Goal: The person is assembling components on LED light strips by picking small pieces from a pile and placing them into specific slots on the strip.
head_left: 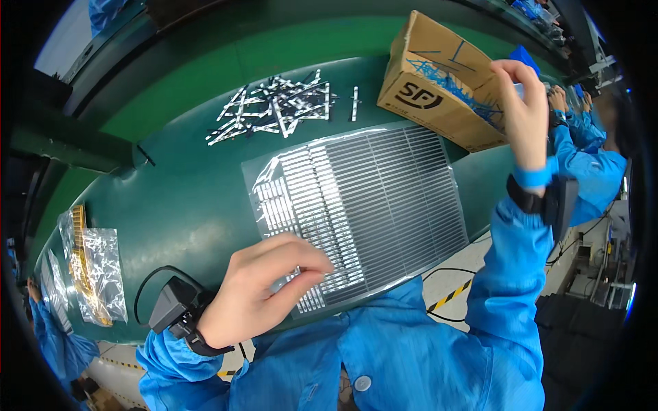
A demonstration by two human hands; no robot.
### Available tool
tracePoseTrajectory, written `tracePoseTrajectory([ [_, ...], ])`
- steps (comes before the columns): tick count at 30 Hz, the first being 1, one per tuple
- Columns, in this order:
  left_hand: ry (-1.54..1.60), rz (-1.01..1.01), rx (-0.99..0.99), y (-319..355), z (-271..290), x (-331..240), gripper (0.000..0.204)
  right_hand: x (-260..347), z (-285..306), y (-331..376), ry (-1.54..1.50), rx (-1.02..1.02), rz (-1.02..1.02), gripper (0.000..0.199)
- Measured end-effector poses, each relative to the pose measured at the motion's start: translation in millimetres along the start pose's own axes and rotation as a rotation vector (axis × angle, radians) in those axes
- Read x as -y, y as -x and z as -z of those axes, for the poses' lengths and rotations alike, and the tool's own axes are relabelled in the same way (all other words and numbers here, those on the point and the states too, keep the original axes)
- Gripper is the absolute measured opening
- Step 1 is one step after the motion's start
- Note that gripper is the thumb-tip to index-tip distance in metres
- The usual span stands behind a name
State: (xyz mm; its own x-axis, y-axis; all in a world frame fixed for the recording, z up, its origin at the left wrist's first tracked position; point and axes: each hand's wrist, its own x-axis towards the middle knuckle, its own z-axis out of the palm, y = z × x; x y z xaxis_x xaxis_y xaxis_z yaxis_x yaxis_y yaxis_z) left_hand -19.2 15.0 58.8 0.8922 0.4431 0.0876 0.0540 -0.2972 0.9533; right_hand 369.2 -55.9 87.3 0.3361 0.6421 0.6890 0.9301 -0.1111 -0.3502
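My left hand is bent over the near left part of a flat sheet of narrow strips in clear film. Its thumb and index fingertips come together in a pinch above the strips; anything between them is too small to make out. The sheet's left part shows white and silver strips, the rest dark grey ones. Raised at the right, my right hand is over the right side of an open cardboard box, fingers bent but apart, with nothing visible in them. Thin blue strips lie inside the box.
Beyond the sheet lies a loose pile of black-and-white strips, with one single strip beside it. Clear plastic bags with a yellow strip lie at the table's left end. Other people in blue sleeves work at both sides.
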Motion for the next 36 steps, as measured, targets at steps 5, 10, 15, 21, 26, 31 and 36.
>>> tracePoseTrajectory([
  [5,0.024,0.179,0.063,6.1,-3.9,2.0,0.038,113.1,15.8,59.6,-0.337,0.526,-0.026,0.011],
  [10,0.089,0.293,0.110,3.9,-10.5,7.7,0.035,143.9,11.9,117.6,-0.456,0.766,-0.095,0.023],
  [15,-0.015,0.299,0.084,13.6,-10.6,9.3,0.033,161.3,0.6,143.4,-0.492,0.682,-0.078,0.020],
  [21,0.113,0.383,-0.016,17.8,-9.9,7.2,0.032,164.8,0.8,153.7,-0.411,0.595,-0.071,0.019],
  [26,-0.050,-0.012,-0.078,31.7,-22.1,29.1,0.031,162.1,12.7,187.2,-0.504,0.517,-0.427,0.012],
  [31,-0.597,-0.419,0.011,56.8,-26.7,50.6,0.025,160.0,17.1,204.4,-0.491,0.662,-0.457,0.010],
  [36,-0.832,-0.497,0.067,59.5,-25.9,59.9,0.026,164.1,11.2,209.2,-0.422,0.684,-0.430,0.011],
])
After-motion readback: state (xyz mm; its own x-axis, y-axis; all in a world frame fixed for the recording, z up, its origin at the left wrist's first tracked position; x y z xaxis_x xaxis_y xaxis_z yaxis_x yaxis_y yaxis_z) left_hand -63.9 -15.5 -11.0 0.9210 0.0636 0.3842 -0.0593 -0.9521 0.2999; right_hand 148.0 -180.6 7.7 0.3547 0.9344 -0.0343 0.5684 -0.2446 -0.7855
